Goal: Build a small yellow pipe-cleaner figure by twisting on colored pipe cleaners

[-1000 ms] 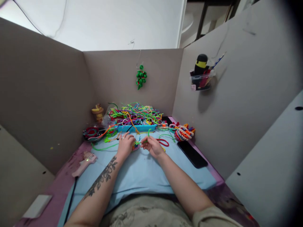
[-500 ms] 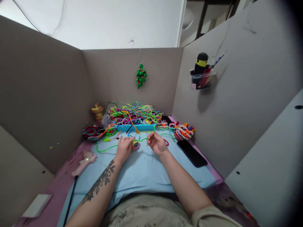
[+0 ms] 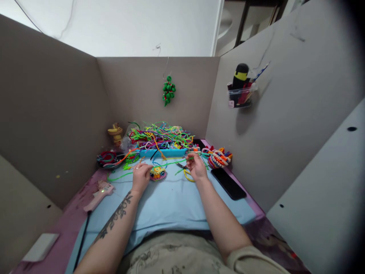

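Observation:
A bright green pipe cleaner stretches between my two hands, with its tail trailing to the left across the blue cloth. My left hand pinches it beside a small yellow-and-pink pipe-cleaner figure with round eyes, which lies on the cloth. The other end runs to my right hand, whose fingers are curled closed around it. Just left of and below that hand lie scissors with yellow handles, partly hidden by the hand. A short green piece rests near their blades.
Behind, a blue tray holds a heap of coloured pipe cleaners. A pink glue gun lies left, a black phone right. A striped figure sits behind the phone. Grey panels enclose three sides.
My hands have moved apart, the left one leftward and the right one slightly rightward, drawing the green pipe cleaner between them. The figure and the scissors show more fully now.

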The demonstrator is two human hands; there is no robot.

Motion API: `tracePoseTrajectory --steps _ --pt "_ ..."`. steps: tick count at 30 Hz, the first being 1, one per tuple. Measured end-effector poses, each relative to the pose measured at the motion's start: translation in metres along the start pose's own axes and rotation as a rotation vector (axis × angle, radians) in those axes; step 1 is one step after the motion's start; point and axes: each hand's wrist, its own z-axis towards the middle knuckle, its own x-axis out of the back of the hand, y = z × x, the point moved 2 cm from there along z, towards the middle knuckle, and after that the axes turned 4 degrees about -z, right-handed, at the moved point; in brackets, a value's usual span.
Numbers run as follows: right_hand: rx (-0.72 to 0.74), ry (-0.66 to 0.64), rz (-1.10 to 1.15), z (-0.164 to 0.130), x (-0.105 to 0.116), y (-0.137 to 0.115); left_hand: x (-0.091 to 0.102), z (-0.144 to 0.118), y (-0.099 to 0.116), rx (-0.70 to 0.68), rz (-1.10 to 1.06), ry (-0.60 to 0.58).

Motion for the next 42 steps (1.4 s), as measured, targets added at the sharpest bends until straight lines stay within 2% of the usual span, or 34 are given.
tracePoseTrajectory --steps 7,12,25,30,34,42 --pt "-0.098 0.021 0.109 0.001 0.004 -0.002 -0.002 -0.002 -0.002 0.011 0.015 0.001" --pt "-0.169 -0.042 0.168 0.002 0.007 -0.001 0.0 -0.002 -0.005 0.018 0.006 -0.001" --pt "-0.105 0.019 0.136 0.008 0.016 0.002 0.001 -0.003 -0.007 0.056 -0.032 0.008" --pt "-0.08 -0.026 0.071 0.007 0.013 0.003 0.0 -0.003 -0.008 0.055 -0.042 0.011" --pt "0.012 -0.022 -0.082 0.005 0.011 0.003 0.0 -0.003 -0.008 0.056 -0.053 0.016" --pt "0.437 0.145 -0.836 0.005 0.024 -0.008 0.001 -0.003 -0.007 0.085 -0.041 0.014"
